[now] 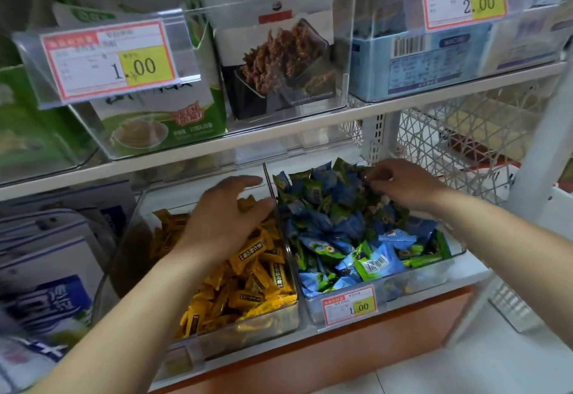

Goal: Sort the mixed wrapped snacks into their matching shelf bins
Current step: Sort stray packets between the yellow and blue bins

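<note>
Head view: left hand (229,217) grips a yellow wrapped snack (248,203) over the left yellow bin (198,190), right hand (403,186) pinches a packet (366,176) in the right blue-green bin (418,276); these look light, crinkly and likely slippery, best pinched by a crimped end.

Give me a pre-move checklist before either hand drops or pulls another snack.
1. Left hand grips a yellow wrapper: ok.
2. That hand is above the yellow bin, the matching one: ok.
3. Right hand pinches a dark wrapper at the back of the blue-green bin: ok.
4. Whether the dark wrapper belongs in that bin: cannot tell, it is shadowed.
5. No yellow snack shows on top of the blue-green pile: ok; below the surface, cannot tell.
</note>
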